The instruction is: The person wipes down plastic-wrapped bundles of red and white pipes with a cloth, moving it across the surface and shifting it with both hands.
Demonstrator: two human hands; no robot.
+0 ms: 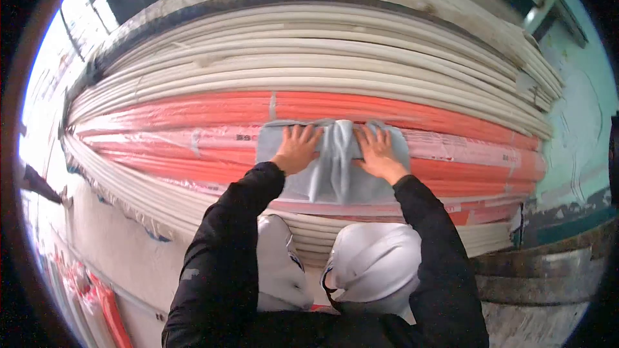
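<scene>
A grey cloth [334,180] lies over a stack of red pipes wrapped in clear plastic [213,161], with a raised fold running down its middle. My left hand [298,149] rests on the cloth's left half, fingers spread and pointing away from me. On the right half lies my right hand [378,153], its fingers also apart and the thumb toward the fold. Both palms face down and press on the fabric; neither grips it. Printed labels show on the plastic wrap on both sides of the cloth.
Long cream-white pipes [309,51] are stacked beyond the red ones, and more white pipes [135,180] run nearer to me. A pale green wall [574,129] stands at the right. Another person's leg [40,183] shows at far left. Red bundles [106,309] lie at lower left.
</scene>
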